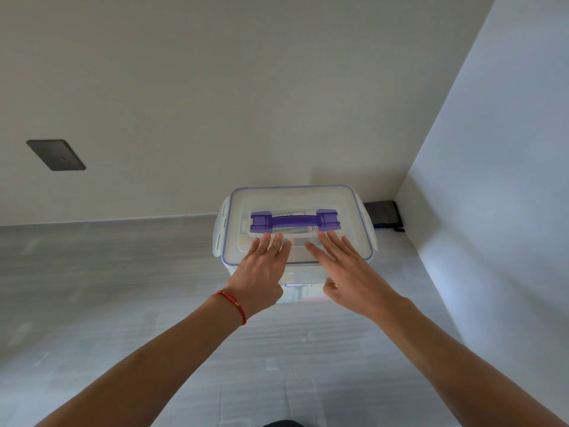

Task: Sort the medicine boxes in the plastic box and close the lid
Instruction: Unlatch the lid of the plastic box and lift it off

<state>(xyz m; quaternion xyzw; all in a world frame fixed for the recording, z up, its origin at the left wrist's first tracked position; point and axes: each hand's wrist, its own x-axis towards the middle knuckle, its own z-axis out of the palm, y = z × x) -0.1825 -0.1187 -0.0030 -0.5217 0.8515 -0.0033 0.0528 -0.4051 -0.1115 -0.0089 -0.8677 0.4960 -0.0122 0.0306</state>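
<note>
Clear plastic lid (295, 198) lies under both my flat, unclenched palms, left hand (261, 266) and right hand (348, 269); side latches (219, 229) at three and nine o'clock.

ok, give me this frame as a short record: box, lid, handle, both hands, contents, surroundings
box: clear plastic box on the grey surface, near the wall corner
lid: lid sits on the box; side latches look flipped out, not snapped down
handle: purple handle lying flat on the lid
left hand: left hand flat on the lid's near edge, fingers straight
right hand: right hand flat on the lid, fingers straight
contents: medicine boxes, blurred through the lid
other: dark wall plate; dark object behind the box
</note>
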